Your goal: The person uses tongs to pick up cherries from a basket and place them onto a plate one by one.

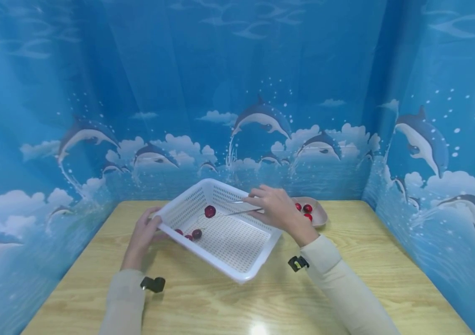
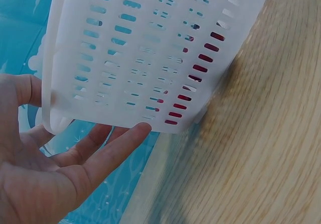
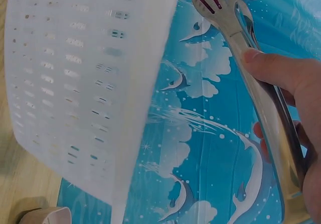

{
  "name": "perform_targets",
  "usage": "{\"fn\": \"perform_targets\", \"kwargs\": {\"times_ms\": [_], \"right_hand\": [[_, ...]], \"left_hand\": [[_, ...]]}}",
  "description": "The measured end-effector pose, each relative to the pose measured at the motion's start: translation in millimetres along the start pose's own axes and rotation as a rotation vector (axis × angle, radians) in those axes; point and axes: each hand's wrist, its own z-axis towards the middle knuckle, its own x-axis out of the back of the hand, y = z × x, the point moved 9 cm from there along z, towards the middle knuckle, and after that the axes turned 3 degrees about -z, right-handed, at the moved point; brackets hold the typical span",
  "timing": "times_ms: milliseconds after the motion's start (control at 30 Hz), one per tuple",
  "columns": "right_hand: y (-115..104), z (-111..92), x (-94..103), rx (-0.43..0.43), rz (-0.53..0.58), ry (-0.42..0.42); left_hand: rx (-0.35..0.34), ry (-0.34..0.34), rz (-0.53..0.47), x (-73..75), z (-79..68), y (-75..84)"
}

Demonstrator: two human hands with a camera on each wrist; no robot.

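Note:
My left hand [image 1: 143, 235] grips the left rim of a white perforated plastic basket [image 1: 258, 267], which is tilted; in the left wrist view the thumb is at the rim and the fingers reach under the basket. Several dark red cherries [image 1: 197, 234] lie along its front left side. My right hand [image 1: 277, 209] holds metal tongs [image 3: 246, 73] over the basket. Another cherry [image 1: 210, 211] is at the tongs' far end, and red shows through their slotted head in the right wrist view. Whether the tongs pinch it, I cannot tell.
A pinkish bowl [image 1: 322, 216] with red cherries [image 1: 307, 208] stands behind my right hand, partly hidden by it. The wooden table [image 1: 220, 307] meets blue dolphin-print curtains [image 1: 179, 153] at the back and sides.

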Motion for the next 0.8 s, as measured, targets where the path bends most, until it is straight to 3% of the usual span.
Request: {"fn": "perform_targets", "kwargs": {"times_ms": [800], "right_hand": [[3,-39,12.7,-0.010,0.028,0.108]], "left_hand": [[-0.003,0.002,-0.006,-0.4,-1.2,0.7]]}}
